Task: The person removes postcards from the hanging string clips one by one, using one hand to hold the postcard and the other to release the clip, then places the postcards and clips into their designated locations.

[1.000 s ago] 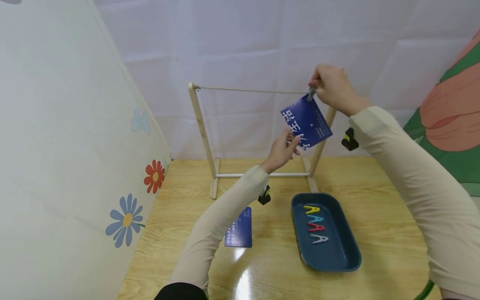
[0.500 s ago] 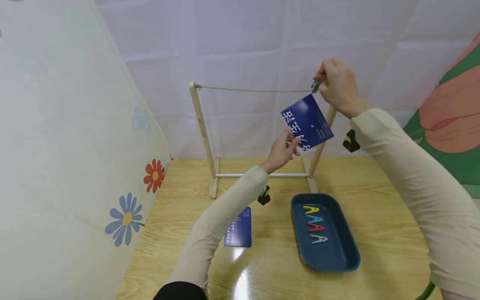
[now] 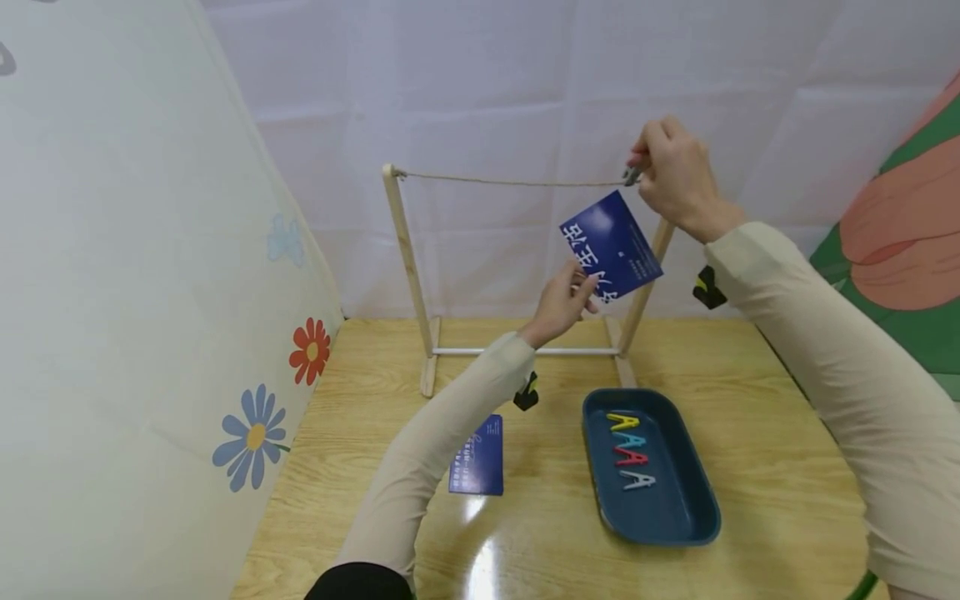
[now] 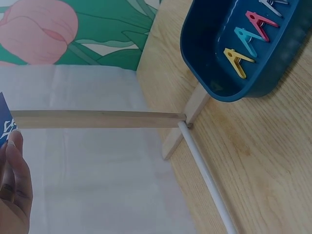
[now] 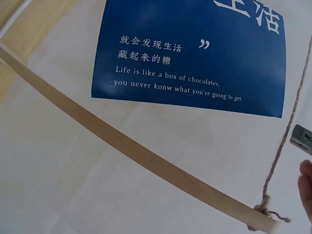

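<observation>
My left hand (image 3: 579,289) pinches the lower corner of a blue card (image 3: 611,244) with white lettering and holds it up under the string (image 3: 510,180) of a small wooden rack (image 3: 406,258). My right hand (image 3: 639,167) pinches a grey clothespin (image 3: 632,176) at the string's right end, just above the card's top corner. In the right wrist view the card (image 5: 195,53) hangs beside the string (image 5: 287,126), and the clothespin (image 5: 302,139) sits at the frame edge, apart from the card. The left wrist view shows a finger (image 4: 14,185) and a sliver of the card (image 4: 4,124).
A dark blue tray (image 3: 690,508) on the wooden table holds yellow (image 3: 622,419), teal (image 3: 630,438), red (image 3: 632,456) and grey (image 3: 637,479) clothespins. A second blue card (image 3: 477,456) lies flat left of the tray. Flowered fabric walls stand at left and right.
My right hand has lifted the grey clothespin from the card's top corner up to string level. The left hand and the card have barely moved.
</observation>
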A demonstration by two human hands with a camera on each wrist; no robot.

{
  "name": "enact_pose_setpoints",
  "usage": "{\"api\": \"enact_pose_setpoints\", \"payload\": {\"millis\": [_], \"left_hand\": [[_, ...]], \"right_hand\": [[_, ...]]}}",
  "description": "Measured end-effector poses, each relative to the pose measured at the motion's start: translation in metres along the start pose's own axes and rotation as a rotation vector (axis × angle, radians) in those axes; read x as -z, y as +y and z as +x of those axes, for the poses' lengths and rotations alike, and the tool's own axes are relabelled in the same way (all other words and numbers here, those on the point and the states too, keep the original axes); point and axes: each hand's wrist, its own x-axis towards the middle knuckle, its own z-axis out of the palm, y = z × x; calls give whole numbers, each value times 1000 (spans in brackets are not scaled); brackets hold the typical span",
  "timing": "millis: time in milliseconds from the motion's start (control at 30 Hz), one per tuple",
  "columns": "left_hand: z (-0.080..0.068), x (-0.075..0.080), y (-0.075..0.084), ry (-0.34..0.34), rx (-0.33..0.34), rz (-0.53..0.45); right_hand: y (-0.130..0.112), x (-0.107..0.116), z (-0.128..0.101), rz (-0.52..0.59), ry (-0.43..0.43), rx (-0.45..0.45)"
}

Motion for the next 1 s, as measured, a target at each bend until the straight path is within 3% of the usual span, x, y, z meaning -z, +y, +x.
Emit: {"api": "enact_pose_setpoints", "payload": {"millis": [300, 633, 833, 1000], "left_hand": [[-2, 3, -5, 14, -12, 1], [-4, 10, -11, 34, 20, -8], [-8, 10, -20, 40, 28, -36], [-15, 15, -28, 42, 47, -19]], "right_hand": [[-3, 0, -7, 1, -43, 89], [-4, -8, -18, -19, -80, 170], [-2, -13, -30, -13, -88, 235], [-2, -17, -41, -7, -145, 269]]}}
